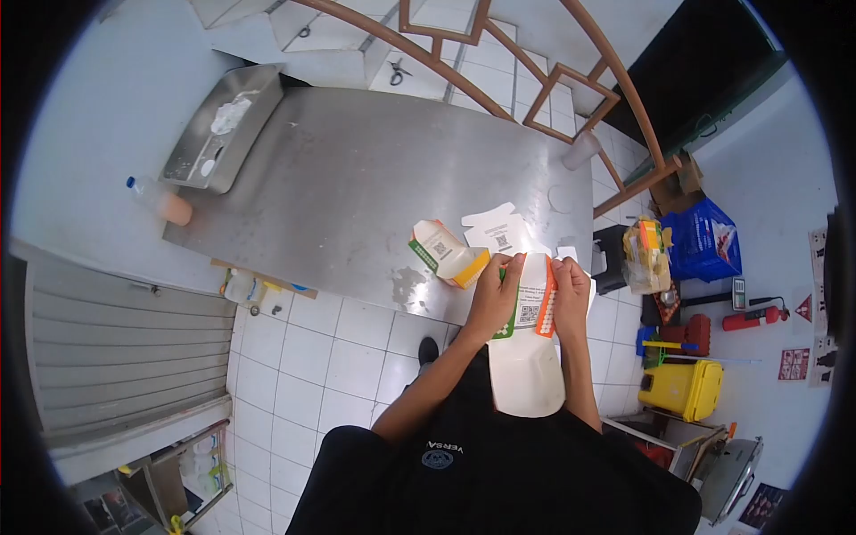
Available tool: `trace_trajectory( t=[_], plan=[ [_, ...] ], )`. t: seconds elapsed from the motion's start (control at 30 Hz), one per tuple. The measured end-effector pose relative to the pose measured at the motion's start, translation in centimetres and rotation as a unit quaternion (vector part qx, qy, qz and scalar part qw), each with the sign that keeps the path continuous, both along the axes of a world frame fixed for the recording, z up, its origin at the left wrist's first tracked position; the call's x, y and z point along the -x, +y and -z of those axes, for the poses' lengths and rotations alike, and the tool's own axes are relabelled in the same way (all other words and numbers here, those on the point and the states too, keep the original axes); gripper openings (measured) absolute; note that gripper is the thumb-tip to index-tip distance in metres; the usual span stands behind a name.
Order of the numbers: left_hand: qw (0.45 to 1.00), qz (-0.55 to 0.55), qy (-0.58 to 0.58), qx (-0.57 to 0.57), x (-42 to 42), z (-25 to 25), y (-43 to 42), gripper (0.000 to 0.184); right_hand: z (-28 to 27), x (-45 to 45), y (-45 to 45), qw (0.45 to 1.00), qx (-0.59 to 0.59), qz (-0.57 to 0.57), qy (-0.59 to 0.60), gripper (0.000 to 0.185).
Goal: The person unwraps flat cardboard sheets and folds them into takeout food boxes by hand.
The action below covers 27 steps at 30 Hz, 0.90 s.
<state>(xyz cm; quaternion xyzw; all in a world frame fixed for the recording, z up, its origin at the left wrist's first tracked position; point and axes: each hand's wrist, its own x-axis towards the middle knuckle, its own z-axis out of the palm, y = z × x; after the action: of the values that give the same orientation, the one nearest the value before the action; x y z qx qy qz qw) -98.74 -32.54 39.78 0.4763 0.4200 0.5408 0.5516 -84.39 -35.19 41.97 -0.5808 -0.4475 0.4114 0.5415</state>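
Observation:
A paper food box [528, 373], white with green and orange sides and a printed code, is held between my two hands close to my chest. Its pale tray part hangs toward me. My left hand [496, 294] pinches the panel's left edge, thumb on top. My right hand [572, 294] grips the opposite edge by the orange side. Just left of my hands, another folded box [446, 253] with green and yellow-orange sides lies on the steel table [357, 178]. Behind my hands lies a flat white carton piece [501, 230] with a printed code.
A steel basin [214, 134] stands at the table's far left, beside a bottle of orange liquid [165, 201]. A clear cup [581, 150] is near the right corner by the brown railing [571, 98]. Bags, a yellow bin [682, 390] and a fire extinguisher [753, 318] are on the right.

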Motion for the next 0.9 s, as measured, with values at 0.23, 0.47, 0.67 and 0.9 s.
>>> trace_trajectory(
  t=[0.23, 0.47, 0.67, 0.9],
  plan=[
    [0.996, 0.065, 0.064, -0.005, -1.3, 2.4, 1.9, 0.034, -1.4, -2.0, 2.1, 0.986, 0.091, -0.045, -0.129, 0.04],
    [0.977, 0.18, 0.033, 0.106, 0.8, 2.8, 2.1, 0.045, 1.2, -4.1, 9.5, 0.992, 0.12, 0.001, 0.038, 0.035],
    [0.984, -0.024, 0.145, 0.102, 1.0, 2.6, 4.5, 0.036, 9.5, -2.3, 11.7, 0.91, 0.302, -0.101, 0.266, 0.033],
    [0.955, -0.057, 0.053, 0.285, 3.1, 4.7, 7.0, 0.026, 8.4, -3.3, 10.5, 0.957, -0.09, -0.115, -0.25, 0.027]
  ],
)
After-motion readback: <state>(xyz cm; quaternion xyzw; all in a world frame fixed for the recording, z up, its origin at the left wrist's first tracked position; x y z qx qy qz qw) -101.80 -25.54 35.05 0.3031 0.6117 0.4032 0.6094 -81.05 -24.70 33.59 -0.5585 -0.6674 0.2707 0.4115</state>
